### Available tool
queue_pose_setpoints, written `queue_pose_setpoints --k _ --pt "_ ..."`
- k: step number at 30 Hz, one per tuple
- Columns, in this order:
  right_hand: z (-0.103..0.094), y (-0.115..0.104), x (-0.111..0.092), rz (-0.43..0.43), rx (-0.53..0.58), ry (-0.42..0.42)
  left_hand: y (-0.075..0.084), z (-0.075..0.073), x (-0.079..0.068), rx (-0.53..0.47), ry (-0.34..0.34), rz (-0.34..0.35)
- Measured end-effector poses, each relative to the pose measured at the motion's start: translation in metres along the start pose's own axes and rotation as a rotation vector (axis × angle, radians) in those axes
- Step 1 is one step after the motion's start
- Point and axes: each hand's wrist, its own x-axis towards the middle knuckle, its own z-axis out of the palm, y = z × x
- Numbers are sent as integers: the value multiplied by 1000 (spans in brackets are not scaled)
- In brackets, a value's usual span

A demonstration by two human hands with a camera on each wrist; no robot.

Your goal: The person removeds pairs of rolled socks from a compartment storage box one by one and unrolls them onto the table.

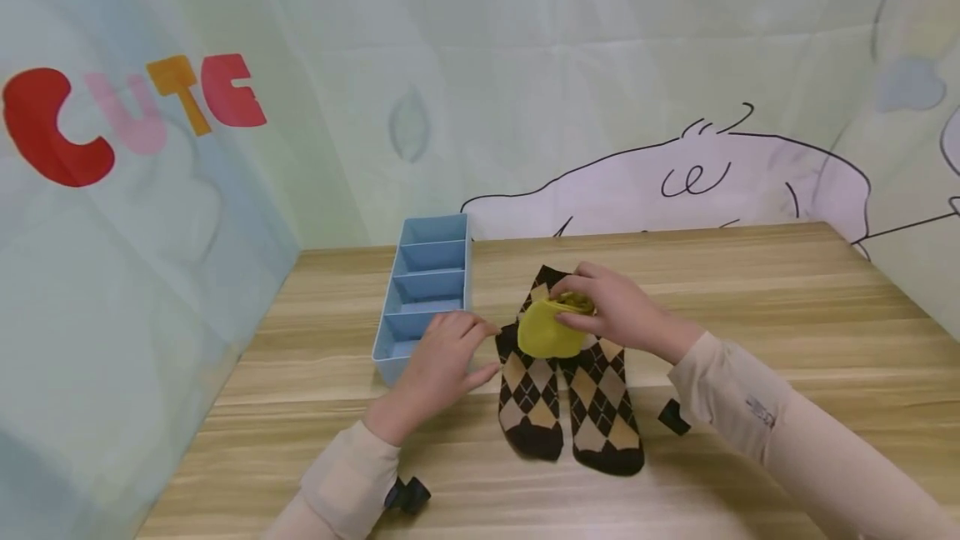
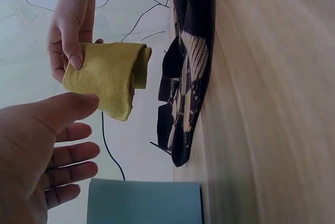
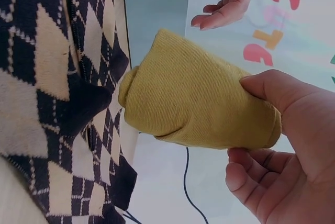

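Yellow sock bundle (image 1: pixel 550 332) gripped in right hand (image 1: pixel 622 312), left hand (image 1: pixel 442 357) relaxed; "CUTE" backdrop (image 1: pixel 135 115).

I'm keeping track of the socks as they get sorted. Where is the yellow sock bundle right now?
In the head view, the yellow sock bundle is held in the right hand just above the argyle socks, right of the blue divided tray.

A staged recording booth dressed as a child's room

Printed fabric backdrop (image 1: pixel 525 90) with cartoon line drawings and the coloured letters "CUTE" (image 1: pixel 135 115) at 10 o'clock walls in a wood-grain bench (image 1: pixel 750 315) on three sides; creases in the cloth show it hangs.
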Motion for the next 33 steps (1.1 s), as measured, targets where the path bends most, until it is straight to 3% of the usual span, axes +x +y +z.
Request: queue_pose_setpoints --k 10,23,33 --pt "-6 10 -20 2 -6 4 11 11 7 5 -11 41" --pt "-10 25 -45 35 34 -10 25 18 16 -21 -84 60" --pt "-17 40 -64 37 24 14 37 22 24 19 -117 87"
